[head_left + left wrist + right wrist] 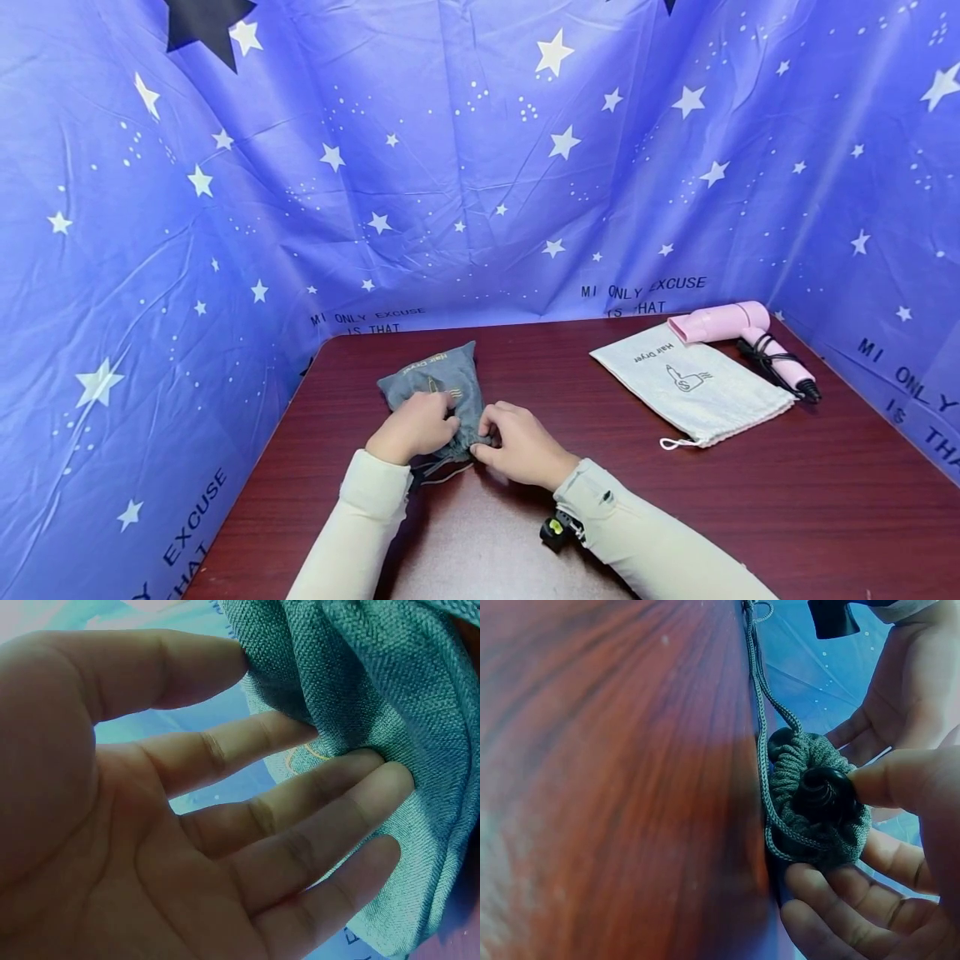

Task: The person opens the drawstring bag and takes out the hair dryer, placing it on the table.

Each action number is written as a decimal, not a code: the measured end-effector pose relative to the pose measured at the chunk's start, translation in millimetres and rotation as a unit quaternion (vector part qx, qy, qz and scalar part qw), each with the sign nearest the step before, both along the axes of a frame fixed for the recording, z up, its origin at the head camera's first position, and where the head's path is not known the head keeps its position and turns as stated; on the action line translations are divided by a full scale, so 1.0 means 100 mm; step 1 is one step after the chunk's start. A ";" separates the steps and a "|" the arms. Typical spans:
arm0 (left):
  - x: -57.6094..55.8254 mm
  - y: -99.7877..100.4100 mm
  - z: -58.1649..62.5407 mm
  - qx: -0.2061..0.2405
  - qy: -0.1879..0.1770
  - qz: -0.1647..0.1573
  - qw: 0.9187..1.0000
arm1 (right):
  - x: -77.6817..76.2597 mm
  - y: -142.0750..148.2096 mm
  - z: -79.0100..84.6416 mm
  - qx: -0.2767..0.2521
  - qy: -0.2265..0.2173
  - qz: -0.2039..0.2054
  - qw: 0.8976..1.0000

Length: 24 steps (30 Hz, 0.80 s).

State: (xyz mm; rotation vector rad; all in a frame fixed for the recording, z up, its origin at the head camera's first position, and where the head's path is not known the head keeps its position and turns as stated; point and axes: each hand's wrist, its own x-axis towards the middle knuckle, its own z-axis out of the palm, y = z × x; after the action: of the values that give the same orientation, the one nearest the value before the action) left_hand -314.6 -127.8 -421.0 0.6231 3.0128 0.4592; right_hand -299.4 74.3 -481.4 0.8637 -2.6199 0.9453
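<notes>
On the left of the table lies a grey drawstring bag (pixel 452 379) with yellow "Hair Dryer" print, bulging with contents. My left hand (pixel 420 421) is over its near left side. In the left wrist view, that hand's fingers (pixel 337 802) are extended, with their tips against the cloth, and the thumb touches a fold. At the gathered mouth, my right hand (pixel 521 442) grips the bag. The right wrist view has its thumb on a black ridged part (pixel 825 793) showing in the opening, with its fingers below. Grey drawstrings (pixel 763 750) hang loose beside the mouth.
A white drawstring bag (pixel 705 387) lies flat on the right of the dark red table (pixel 600 517). A pink hair dryer (pixel 727 321) rests partly on it, its black cord wound round the handle. Blue star-printed cloth (pixel 465 167) hangs behind and along both sides.
</notes>
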 end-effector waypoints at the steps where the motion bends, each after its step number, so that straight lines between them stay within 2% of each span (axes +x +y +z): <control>1: 0.00 0.00 0.00 0.001 -0.007 -0.002 1.000 | 0.00 0.00 0.00 -0.004 -0.002 0.000 1.000; 12: 0.05 0.03 -0.05 0.004 -0.048 -0.030 0.998 | -0.02 0.10 -0.06 -0.050 -0.026 -0.001 0.998; 16: 0.05 0.06 -0.08 0.010 -0.048 -0.039 0.998 | -0.01 0.16 -0.06 -0.052 -0.038 -0.006 0.998; 20: 0.04 0.10 -0.10 0.004 -0.031 -0.066 0.997 | 0.01 0.22 -0.07 -0.053 -0.031 -0.005 0.998; 24: 0.04 0.13 -0.11 0.002 -0.027 -0.078 0.997 | 0.03 0.28 -0.06 -0.056 -0.027 -0.006 0.998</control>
State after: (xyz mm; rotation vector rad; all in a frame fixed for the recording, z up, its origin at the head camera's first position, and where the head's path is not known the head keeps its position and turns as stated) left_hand -311.0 -114.4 -432.0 0.8245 2.8852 0.4651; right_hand -295.9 102.8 -487.6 0.8055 -2.5844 1.1159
